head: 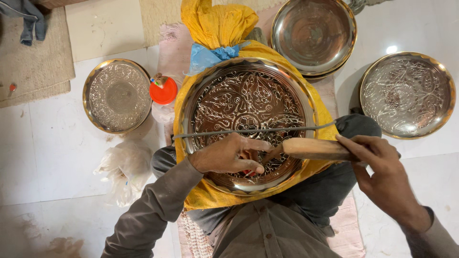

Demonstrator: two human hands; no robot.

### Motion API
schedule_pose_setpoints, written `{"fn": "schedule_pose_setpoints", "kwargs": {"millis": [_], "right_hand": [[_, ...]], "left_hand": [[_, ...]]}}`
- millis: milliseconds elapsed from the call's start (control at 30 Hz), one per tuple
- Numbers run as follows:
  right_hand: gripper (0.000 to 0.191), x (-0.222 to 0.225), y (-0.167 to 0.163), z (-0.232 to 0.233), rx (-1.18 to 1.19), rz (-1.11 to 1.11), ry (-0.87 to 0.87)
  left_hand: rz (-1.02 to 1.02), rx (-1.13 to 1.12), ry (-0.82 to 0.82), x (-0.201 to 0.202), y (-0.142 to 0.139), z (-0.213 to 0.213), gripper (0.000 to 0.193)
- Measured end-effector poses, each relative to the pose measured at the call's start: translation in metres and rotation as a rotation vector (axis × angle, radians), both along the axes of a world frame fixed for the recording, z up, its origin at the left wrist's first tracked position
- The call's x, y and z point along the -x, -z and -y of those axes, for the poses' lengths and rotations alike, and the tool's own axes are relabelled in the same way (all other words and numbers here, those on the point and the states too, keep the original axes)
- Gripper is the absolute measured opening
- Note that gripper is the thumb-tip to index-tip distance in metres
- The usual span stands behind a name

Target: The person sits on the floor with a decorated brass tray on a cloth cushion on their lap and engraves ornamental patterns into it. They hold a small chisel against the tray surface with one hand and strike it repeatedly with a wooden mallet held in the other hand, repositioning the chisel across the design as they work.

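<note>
A large round metal plate [239,95] with an engraved floral pattern lies on a yellow cloth sack [217,24] across my lap. My left hand [229,154] rests on the plate's near part, fingers pinched around a small tool tip that I cannot make out clearly. My right hand [385,179] grips a wooden handle [313,148] that points left toward the left hand's fingers. A thin metal rod [253,130] lies across the plate from left to right.
An engraved plate [117,95] lies on the floor at left, another engraved plate [406,93] at right, and a stack of plain steel plates [313,36] at the back. An orange-lidded container [163,91] and a plastic bag [125,169] sit at left.
</note>
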State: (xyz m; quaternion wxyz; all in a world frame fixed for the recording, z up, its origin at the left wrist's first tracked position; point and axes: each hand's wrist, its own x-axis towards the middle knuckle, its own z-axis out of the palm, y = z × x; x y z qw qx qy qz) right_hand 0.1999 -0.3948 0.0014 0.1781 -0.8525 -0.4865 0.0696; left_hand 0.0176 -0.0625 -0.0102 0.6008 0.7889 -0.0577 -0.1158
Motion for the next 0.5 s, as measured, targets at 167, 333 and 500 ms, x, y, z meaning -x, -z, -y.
{"fn": "schedule_pose_setpoints", "kwargs": {"millis": [167,333,500], "right_hand": [[0.065,0.002,-0.002,-0.007,-0.206,-0.596,0.206],[0.064,0.004,-0.023,-0.015,0.032,-0.233,0.104],[0.065,0.005,-0.032,-0.025,-0.050,-0.459,0.148]], "left_hand": [[0.095,-0.018,0.020,0.001,0.007,-0.002,0.061],[0.043,-0.014,0.018,0.000,0.001,-0.003,0.059],[-0.061,0.034,-0.091,0.011,-0.013,-0.003,0.050]]}}
